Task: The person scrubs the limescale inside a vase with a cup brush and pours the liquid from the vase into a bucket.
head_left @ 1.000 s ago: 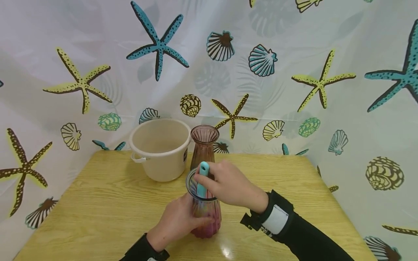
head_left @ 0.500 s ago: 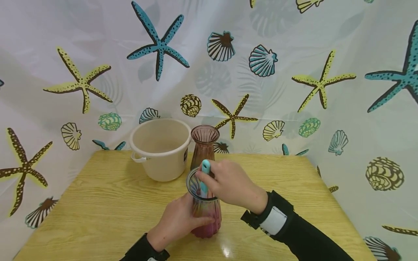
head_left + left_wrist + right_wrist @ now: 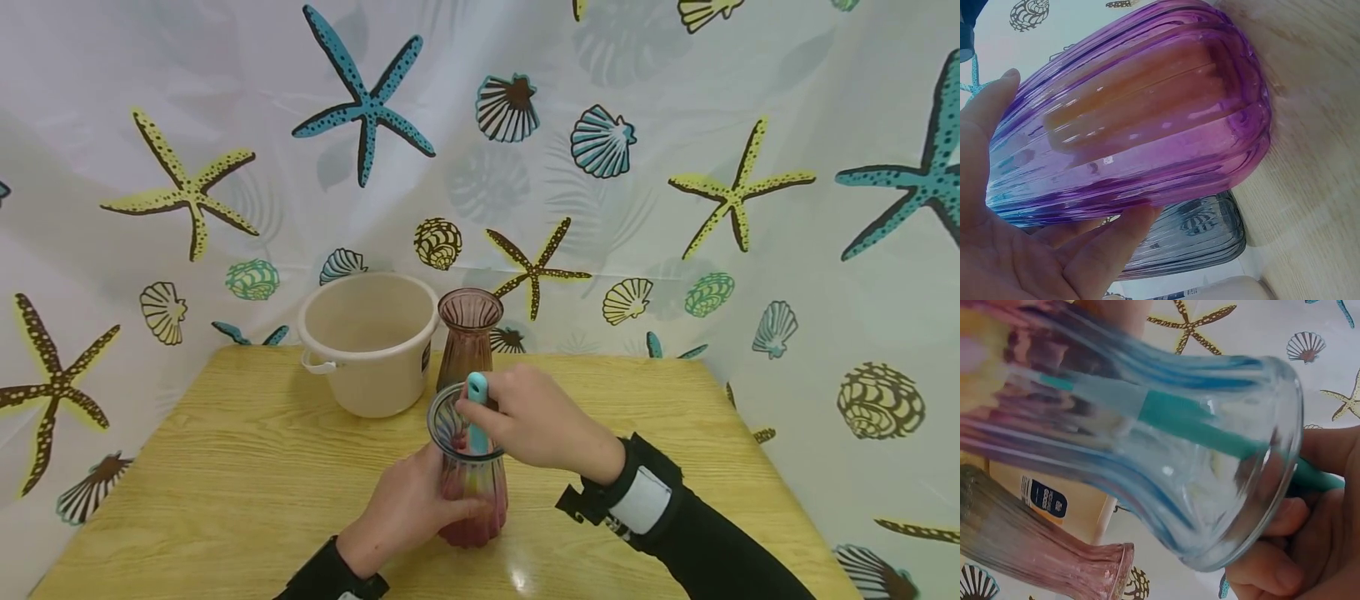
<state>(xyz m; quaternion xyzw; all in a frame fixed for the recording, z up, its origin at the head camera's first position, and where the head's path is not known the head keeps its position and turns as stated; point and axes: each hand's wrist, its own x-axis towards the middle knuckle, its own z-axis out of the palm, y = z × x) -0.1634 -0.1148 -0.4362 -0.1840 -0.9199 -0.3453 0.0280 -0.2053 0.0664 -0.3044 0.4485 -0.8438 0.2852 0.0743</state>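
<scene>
A ribbed glass vase (image 3: 472,508), pink at the base and bluish near the rim, stands on the table. My left hand (image 3: 408,504) grips it around its side, thumb across the front. Inside the vase is a bottle brush with a teal handle (image 3: 477,417); its orange-yellow sponge-like head (image 3: 1141,94) shows through the pink glass in the left wrist view. My right hand (image 3: 536,417) holds the top of that handle at the vase mouth. In the right wrist view the handle (image 3: 1191,428) runs down through the clear neck. Glass blurs the brush head's outline.
Behind the held vase stands a second vase (image 3: 468,333), pinkish at the top and greyish below. A cream bucket (image 3: 382,383) with a side handle sits to its left. A curtain (image 3: 645,225) printed with starfish and shells hangs around the wooden table (image 3: 247,467).
The top of the brush handle has shifted slightly right in the vase mouth, together with my right hand. My left hand and the vase have stayed in place.
</scene>
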